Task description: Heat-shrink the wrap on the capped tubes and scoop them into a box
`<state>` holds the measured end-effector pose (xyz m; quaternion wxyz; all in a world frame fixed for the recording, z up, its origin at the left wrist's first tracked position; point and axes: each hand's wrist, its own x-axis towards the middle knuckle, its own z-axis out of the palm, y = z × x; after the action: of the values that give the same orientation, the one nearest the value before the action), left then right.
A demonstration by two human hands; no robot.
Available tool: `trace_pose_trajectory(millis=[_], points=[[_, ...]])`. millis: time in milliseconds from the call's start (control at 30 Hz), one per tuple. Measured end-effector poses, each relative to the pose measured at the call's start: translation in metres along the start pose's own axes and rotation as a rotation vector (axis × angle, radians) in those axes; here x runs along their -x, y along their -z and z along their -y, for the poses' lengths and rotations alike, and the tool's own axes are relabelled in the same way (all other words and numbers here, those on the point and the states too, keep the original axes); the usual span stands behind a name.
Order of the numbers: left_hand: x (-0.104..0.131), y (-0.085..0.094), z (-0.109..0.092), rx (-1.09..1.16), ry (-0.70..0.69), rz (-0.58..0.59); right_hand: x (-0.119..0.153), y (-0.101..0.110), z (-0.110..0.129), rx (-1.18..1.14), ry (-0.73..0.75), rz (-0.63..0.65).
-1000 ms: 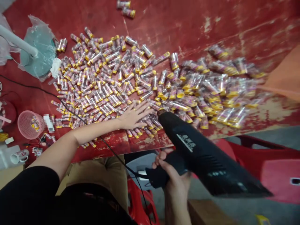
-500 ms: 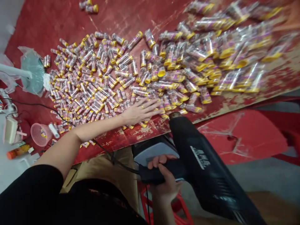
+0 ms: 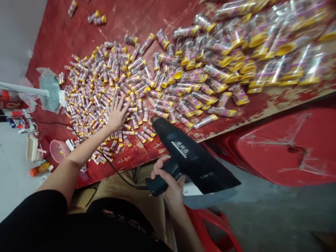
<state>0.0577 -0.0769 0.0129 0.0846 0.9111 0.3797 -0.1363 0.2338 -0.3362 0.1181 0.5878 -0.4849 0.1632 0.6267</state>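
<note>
nearest you is your lap in tan trousers, and to its right your right hand. its fingers are wrapped around the handle of a dark heat gun; whether one squeezes a trigger, i cannot tell. the grip seems chosen so that the nozzle faces the tubes while the bulky rear sits off to your right, clear of your body. your right forearm rises from the bottom of the view. a red stool stands at the right.

beyond the edge of the red table, clear tubes with yellow ends lie in a long, loose heap, tilted every way, the nozzle just beside its near side. they are probably spread out so that many lie uncovered.

your left arm reaches forward, elbow slightly bent. your left hand is palm down over the tubes, fingers fanned apart and gripping nothing i can see, perhaps to cover several at once; how firmly it presses, i cannot tell.

to the left are a pink basket and, farther, a plastic bag. farthest off, a few tubes lie apart from the heap.
</note>
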Motion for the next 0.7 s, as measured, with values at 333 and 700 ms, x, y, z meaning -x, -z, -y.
trace_pose_trajectory(millis=[333, 700], points=[[0.023, -0.007, 0.003, 0.055, 0.105, -0.033, -0.026, -0.021, -0.006, 0.277, 0.041, 0.107], [0.019, -0.010, 0.007, 0.079, 0.065, -0.029, -0.020, -0.022, 0.001, 0.187, 0.185, -0.135]])
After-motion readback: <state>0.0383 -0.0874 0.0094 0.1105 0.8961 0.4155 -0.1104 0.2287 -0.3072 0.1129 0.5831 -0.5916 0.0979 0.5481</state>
